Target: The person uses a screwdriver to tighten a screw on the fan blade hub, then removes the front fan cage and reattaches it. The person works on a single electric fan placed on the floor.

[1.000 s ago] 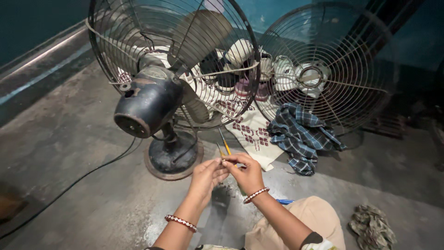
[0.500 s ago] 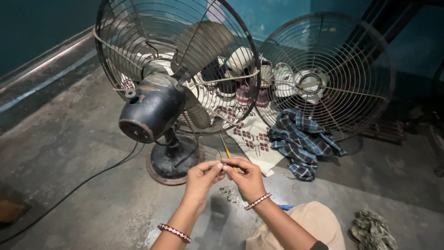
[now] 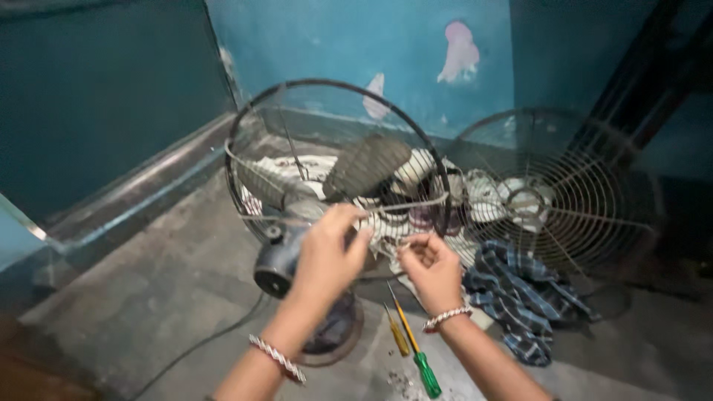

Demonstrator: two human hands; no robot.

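Table fan (image 3: pixel 334 215) stood on the concrete floor (image 3: pixel 148 297), wire cage facing the wall. Left hand (image 3: pixel 327 256) was closed over the motor housing at the cage's rear; right hand (image 3: pixel 431 271) pinched something small, fingers together (item too blurred to identify). Judged: fan heavy at its base, cage wires thin and bendable, so grip belongs on housing or stand. Two screwdrivers (image 3: pixel 412 345) lay beside the base.
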